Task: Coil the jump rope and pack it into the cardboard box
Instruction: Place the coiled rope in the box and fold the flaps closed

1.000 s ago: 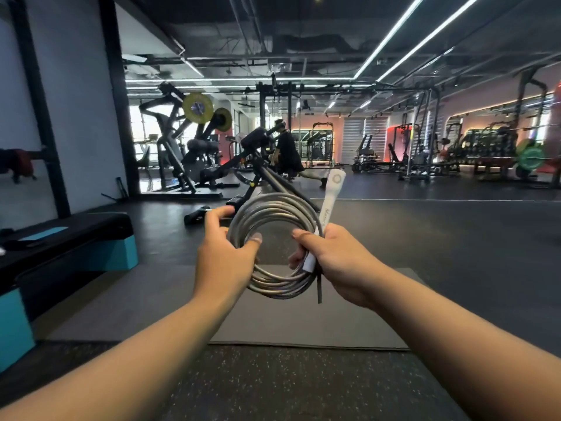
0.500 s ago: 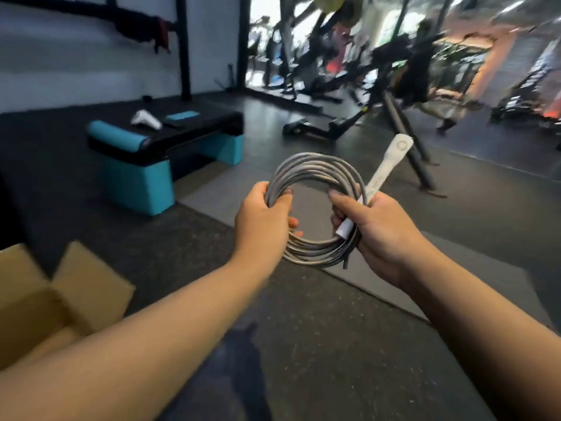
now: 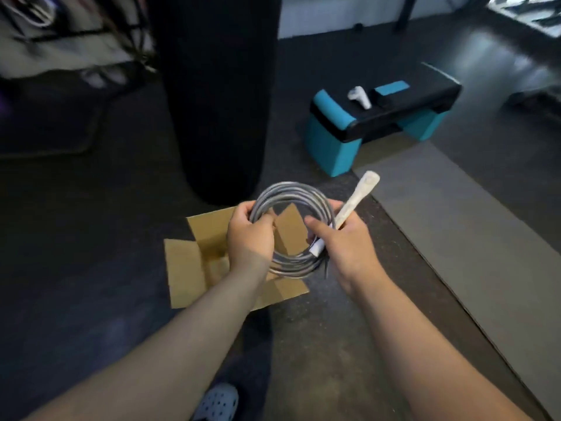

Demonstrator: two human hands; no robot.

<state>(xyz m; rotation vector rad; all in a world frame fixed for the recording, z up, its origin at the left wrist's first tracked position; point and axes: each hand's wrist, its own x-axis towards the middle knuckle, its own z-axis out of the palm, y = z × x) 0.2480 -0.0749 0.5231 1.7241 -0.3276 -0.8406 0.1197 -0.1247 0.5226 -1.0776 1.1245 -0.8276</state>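
Note:
The grey jump rope [image 3: 293,192] is wound into a round coil, held in the air over the open cardboard box [image 3: 194,265]. My left hand [image 3: 250,235] grips the coil's left side. My right hand [image 3: 343,244] grips the right side together with the white handle [image 3: 358,199], which sticks up and to the right. The box stands on the dark floor with its flaps spread out; my hands and the coil cover much of its inside.
A black punching bag [image 3: 218,95] hangs just behind the box. A teal and black step bench [image 3: 379,117] with a white object [image 3: 359,97] on it stands at the right rear. A grey floor mat [image 3: 473,232] lies to the right. My shoe [image 3: 217,402] shows below.
The view has swung left and down from the gym hall to the floor. The coil, still gripped by both hands, now hangs over the cardboard box, which was at the left edge before.

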